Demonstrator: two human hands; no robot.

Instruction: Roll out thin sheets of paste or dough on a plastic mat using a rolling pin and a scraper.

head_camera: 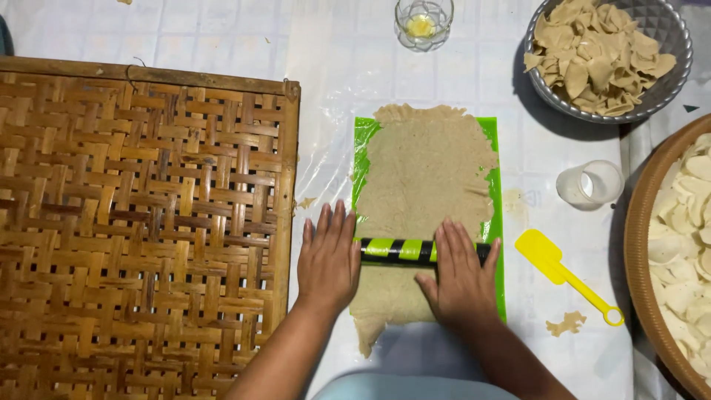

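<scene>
A flat sheet of beige dough (426, 167) lies on a green mat (493, 215) on the plastic-covered floor. Across the dough's near part lies a rolling pin (398, 250) striped green and black. My left hand (329, 259) rests palm down on the pin's left end, fingers stretched out. My right hand (461, 272) presses flat on the pin's right end. Both palms lie on the pin rather than wrapping around it. The dough overhangs the mat at the far and near ends.
A large woven bamboo tray (141, 222) fills the left. A metal bowl (670, 92) of dough scraps sits far right, a glass (424, 22) at the top, a white cup (590, 184), a yellow spatula (563, 272), and a basket (643, 244) of cut pieces at right.
</scene>
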